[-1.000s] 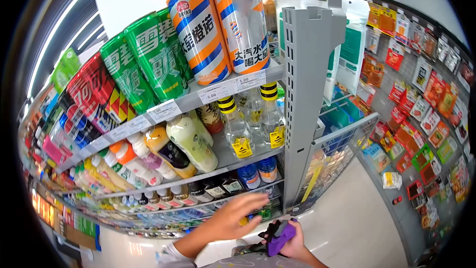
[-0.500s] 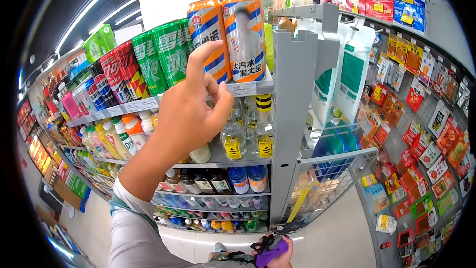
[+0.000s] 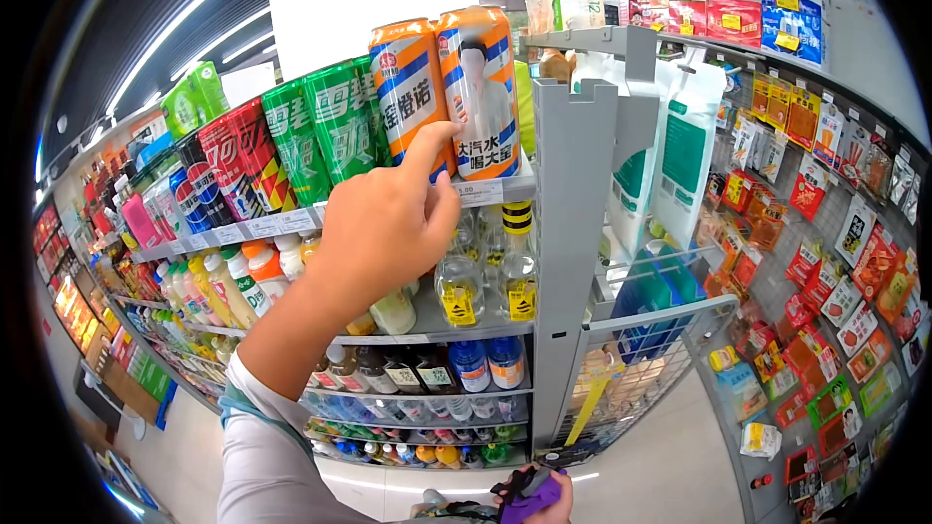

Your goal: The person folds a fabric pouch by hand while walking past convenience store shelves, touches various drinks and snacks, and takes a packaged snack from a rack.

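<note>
My left hand [image 3: 381,225] reaches up in front of the top drinks shelf. Its index finger points out beside the lower part of two orange, blue and white soda cans, the left can [image 3: 408,87] and the right can [image 3: 482,78]. The thumb sits apart from that finger, the other fingers are curled out of sight, and nothing shows in the hand. Whether the fingertip touches a can, I cannot tell. Low at the bottom edge, my right hand [image 3: 557,507] is closed around a purple and black cloth-like bundle [image 3: 527,505].
Green cans [image 3: 340,116] and red cans [image 3: 254,150] line the shelf leftward. Bottles [image 3: 458,281] fill the shelves below. A grey upright post [image 3: 568,233] and wire basket [image 3: 631,369] stand to the right. Packaged snacks [image 3: 811,349] hang on the right-hand rack.
My left hand's raised index finger has lowered and leans right toward the cans, with the thumb nearer to it. The shelf sits slightly lower in view. My right hand still holds the bundle.
</note>
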{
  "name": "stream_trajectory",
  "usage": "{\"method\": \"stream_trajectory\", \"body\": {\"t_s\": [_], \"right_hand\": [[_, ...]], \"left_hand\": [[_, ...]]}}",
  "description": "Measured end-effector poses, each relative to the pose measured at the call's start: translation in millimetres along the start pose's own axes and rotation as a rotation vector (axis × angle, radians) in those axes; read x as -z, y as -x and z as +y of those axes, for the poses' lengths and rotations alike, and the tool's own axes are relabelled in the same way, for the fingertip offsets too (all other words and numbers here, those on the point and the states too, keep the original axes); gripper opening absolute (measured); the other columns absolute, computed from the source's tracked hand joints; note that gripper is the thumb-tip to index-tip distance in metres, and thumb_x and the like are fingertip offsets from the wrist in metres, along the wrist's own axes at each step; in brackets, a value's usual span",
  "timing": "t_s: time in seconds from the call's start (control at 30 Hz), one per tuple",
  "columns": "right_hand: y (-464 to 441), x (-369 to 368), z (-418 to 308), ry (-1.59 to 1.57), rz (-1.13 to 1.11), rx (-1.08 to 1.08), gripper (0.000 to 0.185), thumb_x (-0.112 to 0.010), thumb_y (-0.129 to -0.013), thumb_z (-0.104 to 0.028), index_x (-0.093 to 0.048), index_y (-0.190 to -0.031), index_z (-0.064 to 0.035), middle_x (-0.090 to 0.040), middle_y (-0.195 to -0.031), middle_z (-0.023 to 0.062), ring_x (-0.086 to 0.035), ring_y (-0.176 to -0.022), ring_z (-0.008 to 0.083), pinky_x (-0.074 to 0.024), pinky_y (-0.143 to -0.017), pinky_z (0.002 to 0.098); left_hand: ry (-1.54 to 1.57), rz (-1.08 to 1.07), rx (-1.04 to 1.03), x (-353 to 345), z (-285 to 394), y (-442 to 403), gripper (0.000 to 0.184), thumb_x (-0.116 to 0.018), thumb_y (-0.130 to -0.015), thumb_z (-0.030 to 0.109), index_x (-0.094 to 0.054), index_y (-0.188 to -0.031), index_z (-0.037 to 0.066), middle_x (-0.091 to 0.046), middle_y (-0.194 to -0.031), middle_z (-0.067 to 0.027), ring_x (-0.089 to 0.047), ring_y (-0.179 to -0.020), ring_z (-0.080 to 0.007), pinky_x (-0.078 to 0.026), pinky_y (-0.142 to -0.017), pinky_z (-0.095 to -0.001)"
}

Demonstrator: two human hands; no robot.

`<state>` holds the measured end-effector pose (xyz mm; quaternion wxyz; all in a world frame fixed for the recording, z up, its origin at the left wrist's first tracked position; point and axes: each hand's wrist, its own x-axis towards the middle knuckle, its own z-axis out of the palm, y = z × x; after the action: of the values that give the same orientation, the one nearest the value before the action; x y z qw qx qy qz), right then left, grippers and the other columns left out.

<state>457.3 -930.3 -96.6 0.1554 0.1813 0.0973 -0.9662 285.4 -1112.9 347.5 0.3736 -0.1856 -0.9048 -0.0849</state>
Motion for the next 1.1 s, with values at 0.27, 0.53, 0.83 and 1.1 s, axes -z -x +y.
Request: {"method": "stream_trajectory", "body": {"t_s": [0.27,0.53,0.83,1.1], "right_hand": [[1,-30,14,0.003,0.111,0.049,0.044,-0.048,-0.097,-0.047,-0.066,-0.105,-0.0078,-0.066,-0.088,0.0112,-0.063,-0.078,0.0304,-0.0544,-0.069,0.0452],[4,-39,16,0.05,-0.013,0.027,0.044,-0.045,-0.097,-0.048,-0.065,-0.101,-0.0092,-0.065,-0.084,0.0092,-0.063,-0.078,0.0291,-0.0536,-0.067,0.043],[-7,-24,19,-0.023,0.124,0.008,0.04,-0.048,-0.096,-0.047,-0.063,-0.091,-0.0097,-0.061,-0.078,0.0098,-0.059,-0.071,0.029,-0.0492,-0.063,0.042],[-2,-25,12,-0.012,0.061,0.007,0.042,-0.048,-0.096,-0.047,-0.066,-0.102,-0.0092,-0.068,-0.09,0.0109,-0.066,-0.082,0.0328,-0.0565,-0.074,0.049]], "left_hand": [[-0.106,0.086,-0.171,-5,-3,3,0.074,-0.06,-0.091,0.014,-0.033,-0.16,0.022,-0.063,-0.057,-0.0047,-0.06,-0.045,-0.0242,-0.047,-0.047,-0.0376],[-0.323,0.122,-0.265,-7,-9,5,0.071,-0.062,-0.09,0.016,-0.04,-0.157,0.021,-0.06,-0.055,-0.0023,-0.056,-0.042,-0.0207,-0.043,-0.043,-0.0353],[-0.276,0.075,-0.245,-2,-2,11,0.073,-0.065,-0.088,0.019,-0.04,-0.157,0.017,-0.054,-0.05,-0.0019,-0.051,-0.039,-0.021,-0.039,-0.04,-0.0363],[-0.174,0.172,-0.272,-12,9,8,0.057,-0.065,-0.089,0.022,-0.051,-0.142,0.006,-0.057,-0.052,-0.004,-0.054,-0.04,-0.0216,-0.039,-0.041,-0.037]]}}
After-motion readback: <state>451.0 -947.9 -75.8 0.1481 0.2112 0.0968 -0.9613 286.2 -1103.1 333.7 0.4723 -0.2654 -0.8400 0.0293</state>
